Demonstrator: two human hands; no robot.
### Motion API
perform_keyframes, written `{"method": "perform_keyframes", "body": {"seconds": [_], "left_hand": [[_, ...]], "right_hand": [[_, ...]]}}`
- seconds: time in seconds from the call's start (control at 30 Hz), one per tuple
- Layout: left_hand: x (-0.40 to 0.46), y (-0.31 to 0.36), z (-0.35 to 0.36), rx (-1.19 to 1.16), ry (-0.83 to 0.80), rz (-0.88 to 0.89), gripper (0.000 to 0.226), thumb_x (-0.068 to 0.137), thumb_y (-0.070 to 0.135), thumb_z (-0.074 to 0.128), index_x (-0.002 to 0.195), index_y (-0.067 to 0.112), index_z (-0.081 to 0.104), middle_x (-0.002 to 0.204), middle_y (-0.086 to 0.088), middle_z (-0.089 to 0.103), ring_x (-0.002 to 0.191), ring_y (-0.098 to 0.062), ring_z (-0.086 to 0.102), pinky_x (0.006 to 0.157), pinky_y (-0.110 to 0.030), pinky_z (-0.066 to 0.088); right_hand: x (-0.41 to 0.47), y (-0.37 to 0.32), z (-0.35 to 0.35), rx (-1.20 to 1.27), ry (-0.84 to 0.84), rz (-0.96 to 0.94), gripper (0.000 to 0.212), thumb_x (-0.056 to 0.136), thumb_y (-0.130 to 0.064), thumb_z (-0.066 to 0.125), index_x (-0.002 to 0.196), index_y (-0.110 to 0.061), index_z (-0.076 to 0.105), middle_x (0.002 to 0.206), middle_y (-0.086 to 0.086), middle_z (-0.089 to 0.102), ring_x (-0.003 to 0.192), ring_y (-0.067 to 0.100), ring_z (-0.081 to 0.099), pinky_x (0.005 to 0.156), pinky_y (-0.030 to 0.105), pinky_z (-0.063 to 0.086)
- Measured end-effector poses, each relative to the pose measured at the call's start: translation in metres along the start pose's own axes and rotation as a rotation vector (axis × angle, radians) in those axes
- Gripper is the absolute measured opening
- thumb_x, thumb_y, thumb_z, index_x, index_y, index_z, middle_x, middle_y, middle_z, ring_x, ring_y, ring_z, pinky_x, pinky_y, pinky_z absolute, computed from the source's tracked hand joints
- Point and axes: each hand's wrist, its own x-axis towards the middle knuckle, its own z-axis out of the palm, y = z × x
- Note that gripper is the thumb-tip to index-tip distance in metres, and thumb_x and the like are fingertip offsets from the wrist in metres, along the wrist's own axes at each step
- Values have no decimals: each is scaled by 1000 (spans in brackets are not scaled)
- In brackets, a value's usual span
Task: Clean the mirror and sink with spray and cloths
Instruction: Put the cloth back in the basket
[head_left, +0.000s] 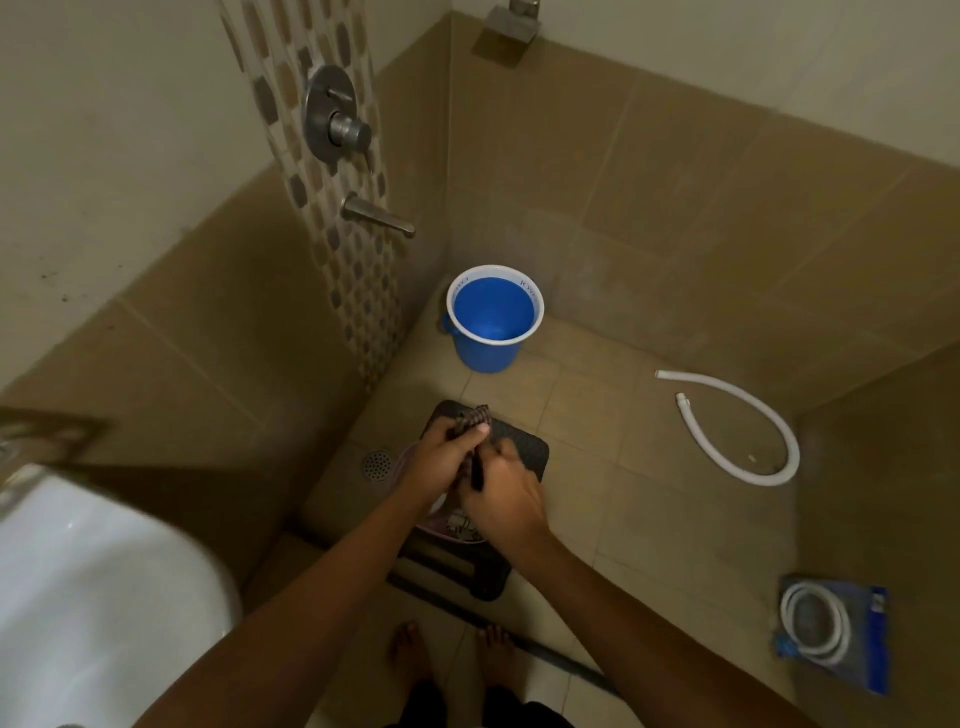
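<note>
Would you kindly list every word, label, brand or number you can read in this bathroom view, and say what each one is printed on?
Nothing here reads with certainty.
Bucket: dark lettering on the white inner rim, too small and skewed to read.
Blue packet holding a coiled white hose on the floor: no print resolves; blurred.
Cloth gripped by the left hand and right hand: a pattern, no text.

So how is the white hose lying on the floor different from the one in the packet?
The loose hose lies bare on the tiles in one open curve, both ends showing. The packed hose is wound into a tight coil inside a blue packet in the near right corner. The loose one sprawls wider. Both are white and lie on the floor.
</note>
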Motion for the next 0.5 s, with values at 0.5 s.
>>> {"method": "perform_keyframes", "body": {"seconds": [0.5], "left_hand": [[15, -26, -25, -28, -187, -177, 20, 87, 8, 65, 106, 11, 69, 105, -10, 72, 99, -25, 67, 89, -42, 54]], "right_hand": [[18, 45, 20, 882, -130, 449, 20, 90, -15, 73, 75, -24, 65, 80, -4, 70, 79, 15, 69, 67, 27, 57]]}}
